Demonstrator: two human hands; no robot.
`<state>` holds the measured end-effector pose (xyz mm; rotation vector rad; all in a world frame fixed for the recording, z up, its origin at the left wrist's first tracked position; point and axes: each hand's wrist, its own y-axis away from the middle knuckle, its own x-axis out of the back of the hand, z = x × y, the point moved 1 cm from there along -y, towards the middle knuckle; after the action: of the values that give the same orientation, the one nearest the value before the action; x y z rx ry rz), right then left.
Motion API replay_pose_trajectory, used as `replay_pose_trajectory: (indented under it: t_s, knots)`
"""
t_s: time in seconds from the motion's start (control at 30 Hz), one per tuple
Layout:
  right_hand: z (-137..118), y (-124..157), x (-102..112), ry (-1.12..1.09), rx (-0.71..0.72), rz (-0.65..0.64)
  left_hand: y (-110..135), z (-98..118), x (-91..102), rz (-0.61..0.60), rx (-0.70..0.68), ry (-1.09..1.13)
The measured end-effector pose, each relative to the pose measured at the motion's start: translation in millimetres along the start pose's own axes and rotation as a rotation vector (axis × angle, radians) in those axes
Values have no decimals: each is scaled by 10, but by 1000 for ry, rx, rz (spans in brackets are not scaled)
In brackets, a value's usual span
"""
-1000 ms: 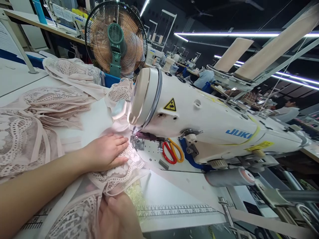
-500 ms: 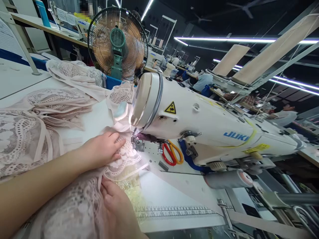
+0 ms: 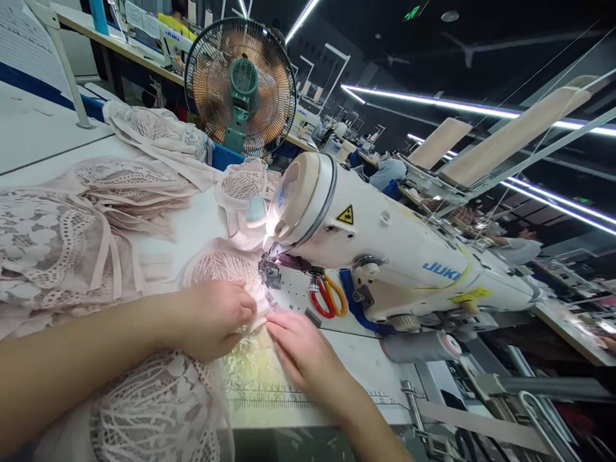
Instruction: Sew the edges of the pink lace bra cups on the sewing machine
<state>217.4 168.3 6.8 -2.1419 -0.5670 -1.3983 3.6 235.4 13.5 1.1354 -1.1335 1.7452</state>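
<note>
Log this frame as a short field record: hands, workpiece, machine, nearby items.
left hand: left hand, fingers curled, pressing on the pale pink lace fabric
right hand: right hand, fingertips on the lace edge, in front of the needle area
machine: white JUKI sewing machine, lamp lit at the needle area
near machine: red and orange handled scissors on the machine bed
table: printed ruler strip along the front edge
behind: green and black desk fan; pile of pale pink lace pieces

Just beyond both hands, the sewing machine (image 3: 385,256) head and presser foot (image 3: 270,274) block the way forward. Heaped lace fabric (image 3: 72,244) crowds the left. Right of the right hand (image 3: 301,350), bare worktop (image 3: 366,359) lies open up to the scissors (image 3: 328,296).
</note>
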Motion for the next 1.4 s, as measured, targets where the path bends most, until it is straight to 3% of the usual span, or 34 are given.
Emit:
replay_pose_trajectory:
  t_s: [0.1,0.23,0.47,0.97,1.4]
  knots:
    - [-7,75,-49,1,-1,-30,5,20,-16,-70,-5,-78]
    - [-64,168,-91,14,5,15,10,-32,-73,-9,-51,-169]
    - [-83,80,-157,66,25,12,-2,-121,-215,102,-103,-117]
    - [-105,-312,-110,198,-146,-289,-71,-348,-81,-29,6,-191]
    - [-63,-242,-197,259,-87,-151,-75,-593,-156,-72,193,-200]
